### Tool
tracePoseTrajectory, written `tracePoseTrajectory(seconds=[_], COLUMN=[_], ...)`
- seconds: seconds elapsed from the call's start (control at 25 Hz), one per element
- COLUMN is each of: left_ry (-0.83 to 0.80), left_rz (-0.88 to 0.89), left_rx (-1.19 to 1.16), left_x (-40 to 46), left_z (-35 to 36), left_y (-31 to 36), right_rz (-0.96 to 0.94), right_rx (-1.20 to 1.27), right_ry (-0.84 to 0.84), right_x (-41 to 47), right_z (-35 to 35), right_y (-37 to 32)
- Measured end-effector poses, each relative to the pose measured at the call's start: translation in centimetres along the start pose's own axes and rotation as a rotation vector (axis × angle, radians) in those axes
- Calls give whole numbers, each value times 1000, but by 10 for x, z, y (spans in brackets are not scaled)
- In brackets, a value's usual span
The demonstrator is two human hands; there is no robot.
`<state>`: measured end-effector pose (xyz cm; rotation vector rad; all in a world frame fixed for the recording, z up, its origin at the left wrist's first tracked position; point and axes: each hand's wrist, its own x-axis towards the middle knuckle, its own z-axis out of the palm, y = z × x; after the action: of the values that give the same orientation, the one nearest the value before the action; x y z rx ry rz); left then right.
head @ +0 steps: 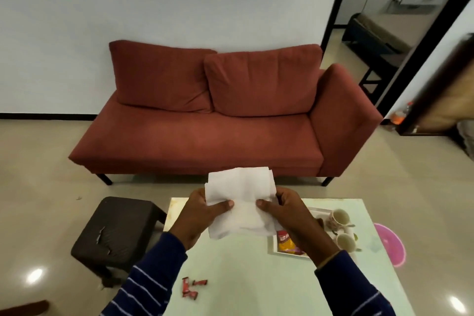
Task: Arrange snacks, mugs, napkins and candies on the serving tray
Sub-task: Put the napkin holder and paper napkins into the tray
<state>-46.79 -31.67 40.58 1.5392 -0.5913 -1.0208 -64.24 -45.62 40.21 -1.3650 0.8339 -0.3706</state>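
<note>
white napkin [241, 200] pinched between left hand [202, 213] and right hand [289, 215], above table [243, 277]

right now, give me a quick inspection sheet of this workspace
surface: pale green table, glossy, mostly bare
job's things: white napkin held up above the table; tray at right holds a snack packet and two mugs; red candies loose on the table near the left sleeve
clutter: pink plate at the table's right edge
grippers: left hand and right hand both pinch the napkin
cables: nothing seen
surroundings: red sofa ahead, dark stool at left, open doorway at right
</note>
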Motion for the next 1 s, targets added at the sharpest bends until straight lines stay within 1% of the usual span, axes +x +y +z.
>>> tracePoseTrajectory(seconds=[0.08,0.16,0.28,0.36,0.4,0.44,0.48,0.56,0.6,0.64,0.72,0.76,0.8,0.84,0.92,1.0], left_ry=[-84,-109,-203,-207,-195,-181,-156,-70,-33,-7,-3,-15,-28,-49,-107,-234], left_rz=[56,13,-78,-115,-141,-171,-183,-209,-232,-267,-334,-363,-389,-414,-444,-387], left_rx=[16,-24,-241,-367,-429,-482,-507,-504,-507,-523,-559,-575,-595,-603,-569,-500], left_x=[-3,-7,-11,-12,-12,-12,-11,-9,-10,-11,-15,-18,-20,-23,-26,-27], left_z=[27,47,59,57,55,52,50,50,52,54,63,69,74,79,85,87], left_y=[14,27,33,36,38,39,39,35,32,26,17,13,10,10,10,6], right_rz=[36,119,193,212,207,179,108,-132,-256,-345,-425,-445,-441,-427,-414,-395], right_rx=[130,286,491,571,567,517,399,7,-235,-462,-839,-960,-1013,-1013,-954,-846], right_ry=[-26,-39,-68,-51,-31,13,83,231,241,209,165,174,199,229,305,399], right_x=[-16,-29,-41,-49,-53,-57,-62,-78,-88,-95,-104,-109,-113,-115,-122,-131], right_z=[-30,-52,-63,-60,-57,-54,-51,-49,-46,-44,-37,-33,-31,-30,-34,-42], right_y=[-9,-16,-22,-26,-27,-26,-25,-22,-23,-21,-15,-12,-8,-6,0,8])
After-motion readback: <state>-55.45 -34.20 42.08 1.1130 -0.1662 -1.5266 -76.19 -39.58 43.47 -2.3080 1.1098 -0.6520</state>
